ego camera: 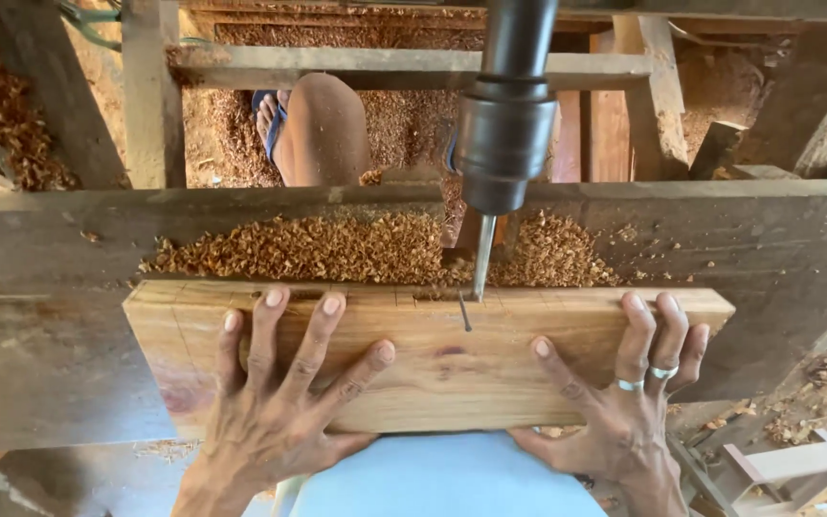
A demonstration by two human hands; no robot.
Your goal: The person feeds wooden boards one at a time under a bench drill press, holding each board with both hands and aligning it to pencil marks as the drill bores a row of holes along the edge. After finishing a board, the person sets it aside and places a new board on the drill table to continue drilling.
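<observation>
A thick wooden board (452,369) lies on a worn machine table (40,316). My left hand (279,393) presses flat on the board's left half, fingers spread toward its far edge. My right hand (629,402), with two rings, holds the right part, fingers hooked over the far edge and thumb on top. A dark metal drill head (504,134) hangs above the board, and its chisel bit (481,268) meets the board's far edge beside a row of pencil marks.
Wood chips (337,249) are heaped behind the board. Beyond the table a person's knee (325,129) and a foot in a blue sandal (268,115) show among timber frame beams (385,67). Sawdust covers the floor; wood offcuts (777,460) lie at lower right.
</observation>
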